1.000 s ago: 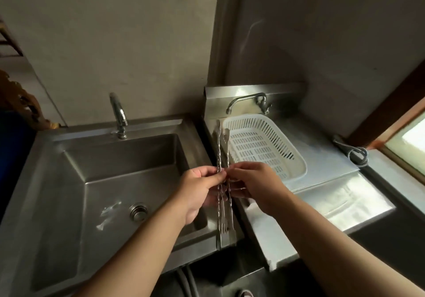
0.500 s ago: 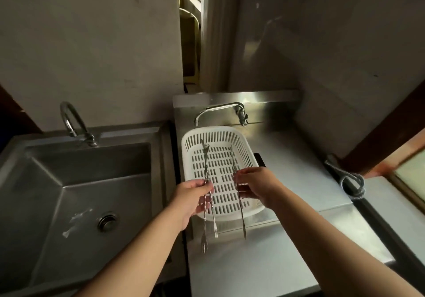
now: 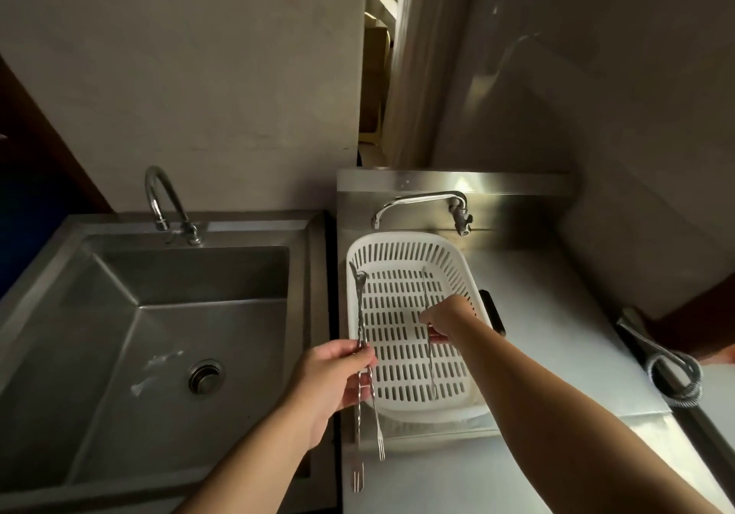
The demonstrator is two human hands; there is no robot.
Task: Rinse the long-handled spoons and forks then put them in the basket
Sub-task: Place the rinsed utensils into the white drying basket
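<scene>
A white slotted plastic basket sits on the steel counter to the right of the sink. My left hand grips a bunch of long twisted-handle forks and a spoon over the basket's left rim, fork tines pointing down toward me. My right hand pinches one long fork by the middle of its handle, low inside the basket, tines toward the near end. Whether this fork touches the basket floor I cannot tell.
The deep steel sink with a drain and curved tap lies at left. A second tap juts over the basket's far end. A coiled hose lies at the counter's right edge. A black handle pokes out behind the basket.
My right hand has moved forward and down into the basket with one fork. My left hand holds the remaining cutlery at the basket's left side. The view has swung right, toward the counter.
</scene>
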